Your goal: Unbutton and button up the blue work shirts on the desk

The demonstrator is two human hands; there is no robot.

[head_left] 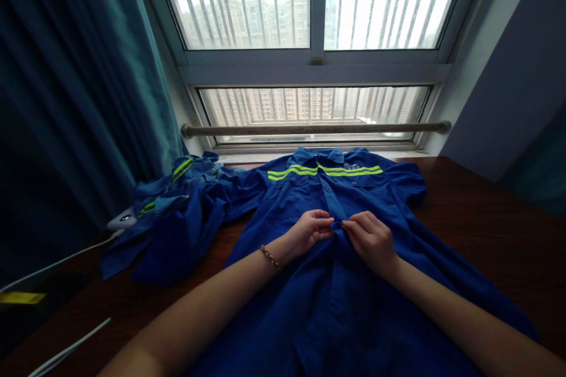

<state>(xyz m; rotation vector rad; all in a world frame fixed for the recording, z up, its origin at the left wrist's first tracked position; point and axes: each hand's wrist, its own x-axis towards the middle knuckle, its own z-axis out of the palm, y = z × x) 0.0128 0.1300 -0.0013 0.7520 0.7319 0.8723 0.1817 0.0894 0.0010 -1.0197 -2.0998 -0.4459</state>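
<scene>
Two hands pinch the front placket of a blue shirt (283,212), left hand (312,231) and right hand (370,241) closed on its cloth.
The shirt lies on a dark wooden table (469,212) below a barred window, its chest lettering illegible; bare wood borders its right side, crumpled clothing (177,230) its left.

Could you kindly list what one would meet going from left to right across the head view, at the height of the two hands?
Blue curtain, white device, bunched blue clothing, left hand, right hand.
</scene>
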